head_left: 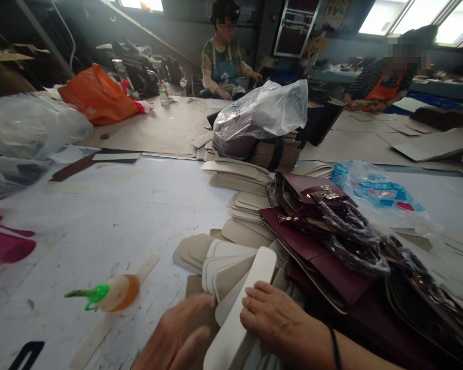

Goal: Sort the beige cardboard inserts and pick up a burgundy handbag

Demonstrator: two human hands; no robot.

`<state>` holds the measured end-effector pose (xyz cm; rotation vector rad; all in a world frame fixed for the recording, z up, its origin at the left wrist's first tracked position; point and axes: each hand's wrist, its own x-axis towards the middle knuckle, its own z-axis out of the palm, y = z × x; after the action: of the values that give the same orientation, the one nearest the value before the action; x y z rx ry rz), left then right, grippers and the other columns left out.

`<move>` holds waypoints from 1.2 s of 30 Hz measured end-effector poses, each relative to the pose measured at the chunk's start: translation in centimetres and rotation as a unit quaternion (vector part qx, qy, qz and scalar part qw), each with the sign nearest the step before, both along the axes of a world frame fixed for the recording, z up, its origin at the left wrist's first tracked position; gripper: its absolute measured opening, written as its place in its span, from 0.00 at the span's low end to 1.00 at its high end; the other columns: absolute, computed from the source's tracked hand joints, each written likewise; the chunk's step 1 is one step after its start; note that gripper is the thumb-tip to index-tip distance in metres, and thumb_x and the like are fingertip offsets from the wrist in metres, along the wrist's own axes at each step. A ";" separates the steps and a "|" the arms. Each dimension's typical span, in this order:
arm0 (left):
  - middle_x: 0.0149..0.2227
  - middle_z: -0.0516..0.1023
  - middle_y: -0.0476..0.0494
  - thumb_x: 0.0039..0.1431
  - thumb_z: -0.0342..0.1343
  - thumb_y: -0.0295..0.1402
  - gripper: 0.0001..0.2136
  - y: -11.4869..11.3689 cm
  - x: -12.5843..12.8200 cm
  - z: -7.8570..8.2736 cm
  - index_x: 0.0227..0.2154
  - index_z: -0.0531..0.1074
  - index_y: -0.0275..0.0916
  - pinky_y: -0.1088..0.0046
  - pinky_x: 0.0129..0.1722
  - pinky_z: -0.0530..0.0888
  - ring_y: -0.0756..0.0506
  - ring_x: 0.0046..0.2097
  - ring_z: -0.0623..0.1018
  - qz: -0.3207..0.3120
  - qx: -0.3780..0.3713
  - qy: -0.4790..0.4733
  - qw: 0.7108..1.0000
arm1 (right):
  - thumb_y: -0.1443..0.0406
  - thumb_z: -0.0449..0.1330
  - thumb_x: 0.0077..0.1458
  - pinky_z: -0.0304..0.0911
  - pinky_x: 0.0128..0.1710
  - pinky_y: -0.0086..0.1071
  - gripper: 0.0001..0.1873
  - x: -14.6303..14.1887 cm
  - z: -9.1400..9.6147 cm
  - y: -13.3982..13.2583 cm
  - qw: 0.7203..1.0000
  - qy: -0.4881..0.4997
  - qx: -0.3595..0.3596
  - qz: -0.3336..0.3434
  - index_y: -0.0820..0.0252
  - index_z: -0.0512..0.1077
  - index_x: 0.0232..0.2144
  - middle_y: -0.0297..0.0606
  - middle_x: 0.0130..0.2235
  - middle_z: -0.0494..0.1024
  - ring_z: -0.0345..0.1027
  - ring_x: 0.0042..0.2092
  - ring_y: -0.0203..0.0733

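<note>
My right hand (278, 318) grips a long white board piece with rounded ends (250, 288), fingers curled over its edge. My left hand (179, 336) is low in view beside that piece, blurred, fingers extended over a brown board. Around them lie several beige and white rounded board pieces (216, 257) fanned on the white table (119, 216). Dark red handbags with plastic-wrapped handles (324, 226) are piled just right of my right hand.
An orange glue bottle with a green nozzle (108, 294) lies left of my hands. A clear plastic bag (262, 113) sits over a stack of boards. An orange bag (96, 95) is at the back left. Two people sit working at the far tables.
</note>
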<state>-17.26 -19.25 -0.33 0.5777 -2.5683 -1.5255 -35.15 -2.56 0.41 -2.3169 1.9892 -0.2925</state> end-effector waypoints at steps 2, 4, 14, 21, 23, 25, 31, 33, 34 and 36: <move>0.55 0.67 0.36 0.62 0.42 0.41 0.22 -2.0 -5.2 -0.2 0.52 0.67 0.33 0.62 0.61 0.58 0.39 0.59 0.63 -0.096 -0.148 0.005 0.984 | 0.65 0.62 0.51 0.59 0.38 0.34 0.11 0.3 -0.1 0.2 1.000 0.010 0.006 0.003 0.60 0.61 0.27 0.31 0.27 0.69 0.61 0.31 0.39; 0.59 0.60 0.31 0.61 0.45 0.40 0.25 -3.1 -10.3 -0.8 0.55 0.62 0.26 0.52 0.63 0.46 0.34 0.63 0.54 -0.166 -0.274 -0.036 0.947 | 0.66 0.62 0.51 0.58 0.38 0.34 0.12 0.4 0.2 0.3 1.000 0.019 -0.006 0.005 0.60 0.60 0.26 0.31 0.27 0.68 0.60 0.31 0.39; 0.35 0.73 0.20 0.63 0.39 0.43 0.27 -0.4 -15.7 -1.0 0.35 0.74 0.21 0.50 0.40 0.67 0.26 0.41 0.72 -0.180 -0.363 -0.184 0.895 | 0.67 0.64 0.49 0.56 0.37 0.34 0.14 0.8 -0.2 1.5 0.998 0.014 -0.050 -0.031 0.61 0.59 0.26 0.31 0.28 0.69 0.60 0.32 0.39; 0.35 0.75 0.20 0.62 0.28 0.51 0.36 -1.3 -15.4 -0.1 0.34 0.76 0.27 0.56 0.41 0.69 0.30 0.41 0.76 -0.157 -0.288 -0.279 0.903 | 0.67 0.63 0.50 0.56 0.37 0.33 0.13 0.9 0.7 1.5 0.998 0.017 -0.040 -0.044 0.61 0.60 0.26 0.30 0.27 0.68 0.59 0.31 0.39; 0.38 0.73 0.17 0.60 0.31 0.53 0.36 -1.6 -15.1 -0.5 0.31 0.77 0.27 0.53 0.44 0.67 0.27 0.45 0.73 -0.164 -0.280 -0.283 0.902 | 0.67 0.62 0.51 0.56 0.37 0.33 0.12 1.0 0.8 1.7 0.998 0.021 -0.045 -0.047 0.61 0.60 0.25 0.30 0.27 0.68 0.60 0.32 0.39; 0.39 0.73 0.18 0.58 0.34 0.53 0.34 -1.6 -14.5 -1.0 0.27 0.77 0.29 0.50 0.48 0.64 0.26 0.50 0.69 -0.169 -0.271 -0.282 0.905 | 0.67 0.62 0.51 0.56 0.38 0.33 0.12 1.1 0.7 1.9 0.997 0.020 -0.052 -0.052 0.61 0.60 0.25 0.31 0.27 0.68 0.60 0.32 0.39; 0.31 0.76 0.27 0.56 0.31 0.52 0.27 -0.6 -12.5 -1.5 0.18 0.66 0.38 0.58 0.44 0.66 0.33 0.41 0.74 -0.165 -0.171 -0.273 0.932 | 0.67 0.61 0.53 0.55 0.39 0.33 0.10 1.3 0.8 2.5 0.997 0.023 -0.037 -0.057 0.61 0.61 0.26 0.31 0.27 0.68 0.60 0.33 0.39; 0.33 0.75 0.24 0.54 0.34 0.56 0.28 -0.5 -12.2 -1.3 0.19 0.65 0.37 0.56 0.43 0.67 0.31 0.41 0.74 -0.146 -0.118 -0.299 0.936 | 0.68 0.61 0.53 0.55 0.39 0.33 0.11 1.4 0.9 2.6 0.997 0.023 -0.042 -0.059 0.61 0.61 0.25 0.31 0.27 0.68 0.60 0.32 0.39; 0.34 0.75 0.24 0.52 0.37 0.59 0.29 -0.6 -12.0 -1.1 0.19 0.67 0.37 0.56 0.43 0.67 0.30 0.42 0.74 -0.138 -0.087 -0.314 0.935 | 0.68 0.61 0.53 0.55 0.39 0.33 0.11 1.4 1.0 2.7 0.997 0.022 -0.046 -0.058 0.61 0.61 0.25 0.31 0.26 0.68 0.60 0.32 0.39; 0.36 0.76 0.26 0.47 0.44 0.62 0.31 -0.8 -11.6 -0.7 0.22 0.71 0.35 0.58 0.43 0.68 0.30 0.43 0.74 -0.123 -0.012 -0.341 0.932 | 0.69 0.59 0.54 0.56 0.40 0.33 0.10 1.5 0.9 2.9 0.997 0.022 -0.056 -0.054 0.61 0.61 0.25 0.30 0.26 0.68 0.60 0.32 0.39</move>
<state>-28.85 -20.03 -1.05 0.9568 -3.2738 -1.5671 -33.66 0.38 1.34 -2.3039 2.1775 -0.3714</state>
